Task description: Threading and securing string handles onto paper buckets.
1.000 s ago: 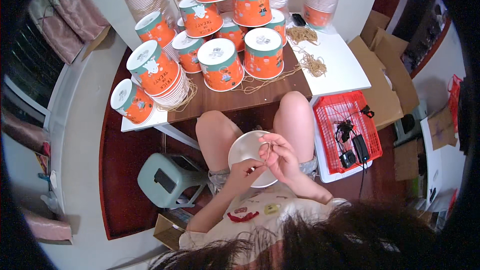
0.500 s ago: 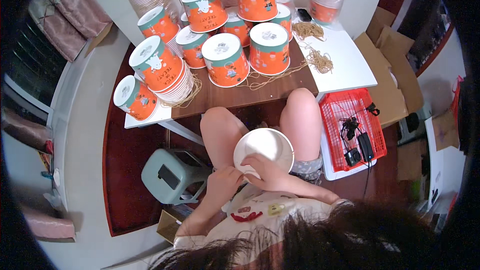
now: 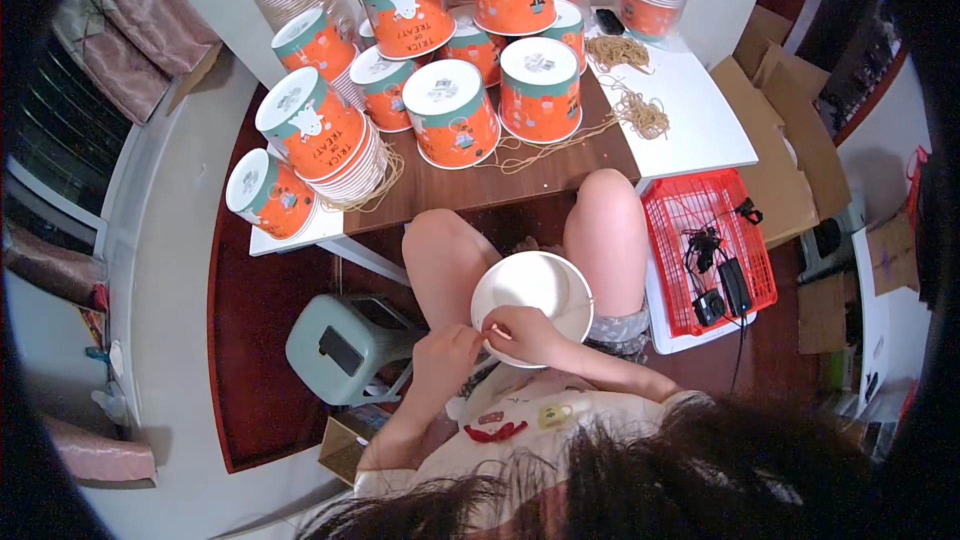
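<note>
A paper bucket (image 3: pixel 530 285) rests between my thighs, its white inside facing up. My left hand (image 3: pixel 447 352) is closed at the bucket's left near rim, the fingertips pinched together. My right hand (image 3: pixel 522 336) reaches over the near rim with curled fingers, its thumb and fingertips pinching close beside the left fingertips. Whatever lies between the fingers is too small to make out. On the bucket's right rim sits a small light bit, perhaps cord. Orange and green printed buckets (image 3: pixel 451 118) stand upside down on the table, several of them stacked up.
Beige cord lies in bundles (image 3: pixel 640 112) on the table's white part (image 3: pixel 700 130). A nested bucket stack (image 3: pixel 345 175) stands at the left. A red basket (image 3: pixel 755 270) with black adapters is at my right, a grey-green stool (image 3: pixel 325 345) at my left. Cardboard boxes (image 3: pixel 770 140) stand farther right.
My right fingers, earlier spread inside the bucket, have curled in and drawn to the rim beside my left fingertips. The bucket has shifted slightly up and right in view.
</note>
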